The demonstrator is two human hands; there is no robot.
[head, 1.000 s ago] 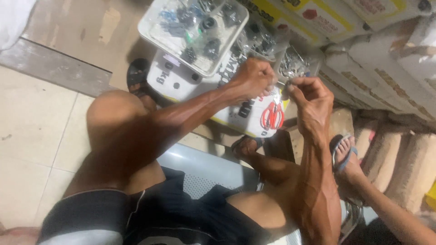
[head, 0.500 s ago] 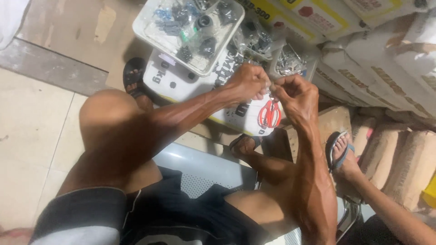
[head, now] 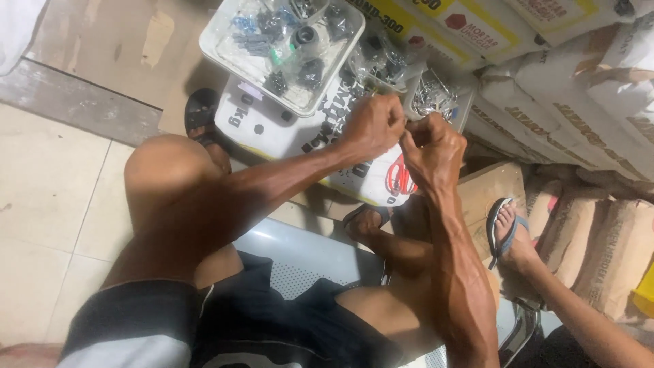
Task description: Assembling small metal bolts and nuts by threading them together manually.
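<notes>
My left hand (head: 371,126) and my right hand (head: 432,151) meet fingertip to fingertip above a white sack (head: 272,129). Both are pinched on a small part that the fingers mostly hide. Just beyond them stands a clear plastic tray (head: 225,51) holding several small black and blue fittings. A second tray (head: 436,95) with shiny metal pieces sits right behind my right hand. Between the two trays lies a clear bag of dark parts (head: 381,61).
I sit on a perforated metal bench (head: 300,255) with my knees up and one foot in a black sandal (head: 201,112). Another person's sandalled foot (head: 507,232) rests at the right by a cardboard box (head: 490,187). Stacked sacks (head: 579,109) fill the right side.
My right hand has moved left and closed against my left hand; the two were slightly apart before. The view has shifted a little.
</notes>
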